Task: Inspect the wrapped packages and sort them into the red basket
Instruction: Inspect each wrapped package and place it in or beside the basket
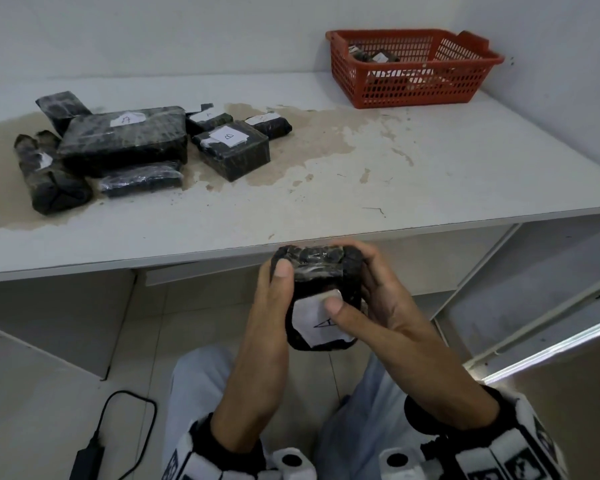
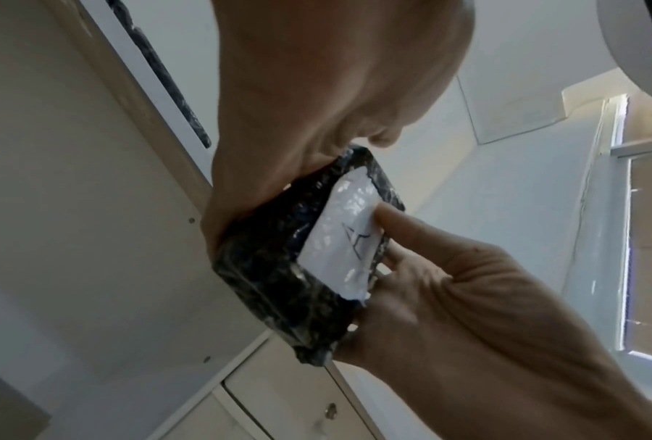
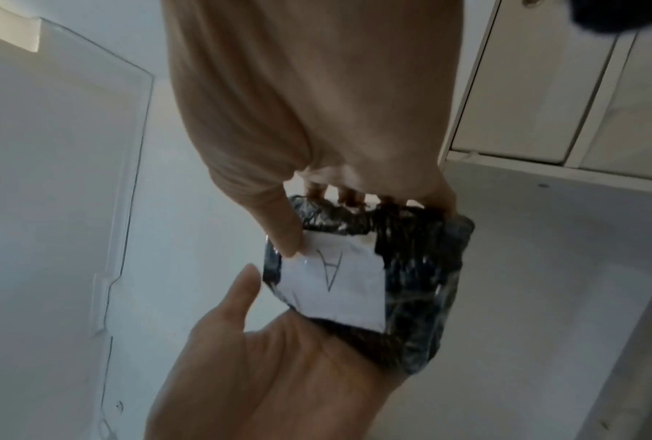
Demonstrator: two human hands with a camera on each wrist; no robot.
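Note:
I hold a small black wrapped package [image 1: 321,271] with both hands just below the table's front edge. Its white label [image 1: 312,325] bears a hand-drawn "A" and faces me. My left hand [image 1: 276,289] grips the left side, thumb on the top edge. My right hand [image 1: 359,289] grips the right side, thumb pressed on the label. The left wrist view shows the package [image 2: 279,268] with my right thumb on the label [image 2: 339,247]. The right wrist view shows the package [image 3: 418,268] lying in my left palm. The red basket [image 1: 413,88] stands at the table's far right.
Several black wrapped packages [image 1: 125,140], some with white labels, lie at the back left of the white table [image 1: 430,168] on a brown stain. The basket holds a few packages [image 1: 378,58]. A black charger and cable [image 1: 94,445] lie on the floor.

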